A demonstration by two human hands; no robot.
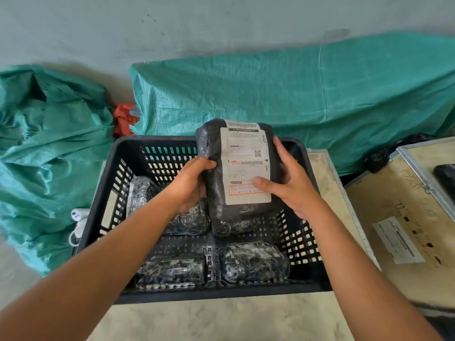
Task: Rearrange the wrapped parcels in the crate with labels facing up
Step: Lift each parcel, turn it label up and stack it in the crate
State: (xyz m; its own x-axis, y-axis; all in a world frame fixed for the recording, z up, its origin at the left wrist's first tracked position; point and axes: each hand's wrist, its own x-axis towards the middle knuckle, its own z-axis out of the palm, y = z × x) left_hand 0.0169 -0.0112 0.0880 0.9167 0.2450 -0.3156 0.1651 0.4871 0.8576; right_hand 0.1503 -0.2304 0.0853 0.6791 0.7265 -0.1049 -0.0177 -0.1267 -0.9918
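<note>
1. Our left hand grips the black wrapped parcel on its left edge, thumb on top.
2. Our right hand clasps the right edge, thumb pressing the label, which faces us.
3. We hold it tilted above the black crate, over other parcels.

Label print perhaps too blurred.

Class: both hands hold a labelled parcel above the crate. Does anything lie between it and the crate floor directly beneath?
Yes. Under the held parcel lie two wrapped parcels on the crate floor; bare floor shows between them and the nearer parcels.
</note>
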